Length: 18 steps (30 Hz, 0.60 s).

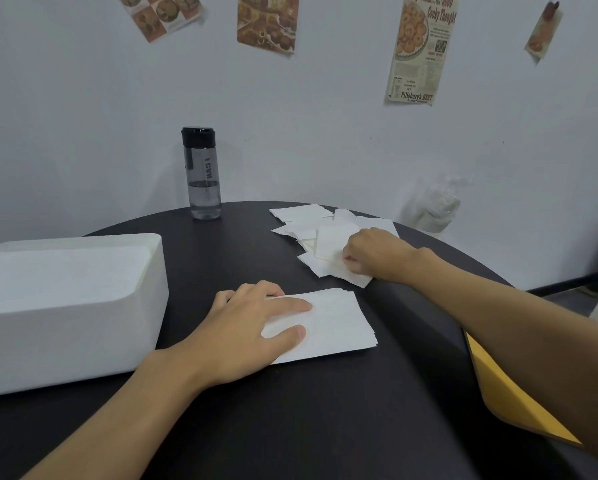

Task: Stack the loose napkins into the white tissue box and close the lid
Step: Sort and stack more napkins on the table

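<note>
Head view: the left hand (pixel 249 327) lies with straight, spread fingers (pixel 287 304) pressing a squared stack of white paper napkins (pixel 335 323) on the round black bench (pixel 325 427). Farther back, the right hand (pixel 373 254), fingers curled, pinches a sheet among the scattered loose white paper napkins (pixel 308 220). The white rectangular tissue box (pixel 117 330) stands at the left, apart from the stack

table (pixel 325 427) was matte black | tissue box (pixel 83 323) at left was plain white | napkin stack (pixel 339 327) and loose napkins (pixel 304 223) were white | water bottle (pixel 203 181) was smoky grey, cap (pixel 198 135) black | lower-right envelope (pixel 509 393) was yellow | wall clippings (pixel 422 50) showed brown-orange cookie prints
</note>
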Available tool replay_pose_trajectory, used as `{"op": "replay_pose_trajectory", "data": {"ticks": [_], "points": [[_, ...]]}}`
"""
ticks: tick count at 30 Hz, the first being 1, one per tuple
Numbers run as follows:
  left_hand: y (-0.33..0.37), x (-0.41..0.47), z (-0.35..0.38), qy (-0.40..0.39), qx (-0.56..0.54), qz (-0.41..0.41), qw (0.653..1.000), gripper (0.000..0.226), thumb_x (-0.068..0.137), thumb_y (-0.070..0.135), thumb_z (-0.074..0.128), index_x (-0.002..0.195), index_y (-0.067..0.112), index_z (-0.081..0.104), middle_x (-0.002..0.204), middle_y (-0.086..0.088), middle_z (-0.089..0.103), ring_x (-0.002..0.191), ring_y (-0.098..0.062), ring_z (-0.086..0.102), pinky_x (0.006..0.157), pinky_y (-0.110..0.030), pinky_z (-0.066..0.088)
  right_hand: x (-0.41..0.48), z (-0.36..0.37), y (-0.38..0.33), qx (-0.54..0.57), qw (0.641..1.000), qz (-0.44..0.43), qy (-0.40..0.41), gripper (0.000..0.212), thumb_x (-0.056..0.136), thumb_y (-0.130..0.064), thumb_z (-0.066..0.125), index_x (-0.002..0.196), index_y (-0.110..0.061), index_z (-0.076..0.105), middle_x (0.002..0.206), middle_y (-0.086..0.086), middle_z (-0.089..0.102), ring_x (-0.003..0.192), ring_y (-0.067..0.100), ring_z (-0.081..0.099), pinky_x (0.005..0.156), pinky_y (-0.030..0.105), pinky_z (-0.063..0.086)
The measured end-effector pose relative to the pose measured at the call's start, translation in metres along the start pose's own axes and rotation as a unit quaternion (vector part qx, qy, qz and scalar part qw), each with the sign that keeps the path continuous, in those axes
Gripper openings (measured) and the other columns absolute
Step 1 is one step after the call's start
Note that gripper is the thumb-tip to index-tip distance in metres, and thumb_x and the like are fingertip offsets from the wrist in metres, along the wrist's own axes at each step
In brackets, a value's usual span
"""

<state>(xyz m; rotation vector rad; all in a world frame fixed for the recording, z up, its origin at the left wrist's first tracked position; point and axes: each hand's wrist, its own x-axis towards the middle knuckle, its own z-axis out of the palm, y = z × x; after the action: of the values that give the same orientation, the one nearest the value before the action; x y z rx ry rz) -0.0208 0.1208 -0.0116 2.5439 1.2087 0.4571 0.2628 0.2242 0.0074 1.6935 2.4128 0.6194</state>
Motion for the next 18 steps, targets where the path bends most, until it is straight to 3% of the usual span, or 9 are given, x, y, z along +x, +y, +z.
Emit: {"op": "replay_pose_trajectory", "data": {"ticks": [4,8,12,13,15,18], "points": [[-0.002,0.001,0.002,0.001,-0.005,0.001,1.000,0.036,0.099,0.055,0.043,0.135,0.058,0.046,0.135,0.026,0.032,0.099,0.042,-0.005,0.105,-0.023,0.010,0.003,-0.005,-0.005,-0.038,0.999,0.002,-0.010,0.035,0.094,-0.013,0.044,0.061,-0.014,0.034,0.066,0.002,0.039,0.066,0.025,0.041,0.056,0.032,0.029],[-0.004,0.002,0.002,0.001,-0.004,-0.002,1.000,0.036,0.099,0.057,0.042,0.135,0.060,0.045,0.135,0.028,0.032,0.106,0.018,0.015,0.107,-0.022,0.009,0.009,-0.008,-0.007,-0.038,0.999,0.021,-0.001,0.020,0.094,-0.015,0.045,0.082,-0.007,0.060,0.088,0.004,0.054,0.069,0.026,0.047,0.054,0.032,0.030],[-0.005,0.002,0.002,0.000,0.003,0.000,1.000,0.038,0.098,0.058,0.041,0.136,0.059,0.045,0.135,0.028,0.033,0.114,0.010,0.017,0.108,-0.023,0.009,0.016,-0.009,-0.007,0.122,0.992,0.024,0.026,0.022,0.095,-0.035,0.056,0.104,-0.019,0.068,0.114,-0.003,0.064,0.101,0.023,0.058,0.080,0.036,0.047],[-0.006,0.002,0.002,0.000,0.004,0.000,1.000,0.038,0.098,0.058,0.041,0.136,0.059,0.045,0.135,0.027,0.033,0.114,0.010,0.017,0.108,-0.023,0.009,0.018,-0.008,-0.010,0.146,0.989,0.021,0.030,0.023,0.094,-0.036,0.058,0.104,-0.018,0.069,0.110,-0.002,0.066,0.101,0.023,0.059,0.080,0.037,0.048],[-0.006,0.002,0.002,-0.002,0.007,-0.001,1.000,0.038,0.099,0.058,0.041,0.137,0.059,0.045,0.136,0.027,0.033,0.112,0.010,0.017,0.109,-0.023,0.008,0.023,-0.007,-0.014,0.141,0.989,0.014,0.033,0.021,0.091,-0.029,0.058,0.084,-0.011,0.065,0.085,0.006,0.066,0.084,0.029,0.058,0.067,0.037,0.042],[-0.005,0.002,0.002,-0.001,0.006,0.002,1.000,0.038,0.099,0.058,0.041,0.137,0.059,0.045,0.136,0.026,0.033,0.109,0.013,0.018,0.109,-0.024,0.009,0.024,-0.010,-0.017,0.138,0.989,0.015,0.041,0.031,0.087,-0.021,0.055,0.062,-0.014,0.039,0.058,0.003,0.039,0.063,0.026,0.036,0.056,0.036,0.028]]}}
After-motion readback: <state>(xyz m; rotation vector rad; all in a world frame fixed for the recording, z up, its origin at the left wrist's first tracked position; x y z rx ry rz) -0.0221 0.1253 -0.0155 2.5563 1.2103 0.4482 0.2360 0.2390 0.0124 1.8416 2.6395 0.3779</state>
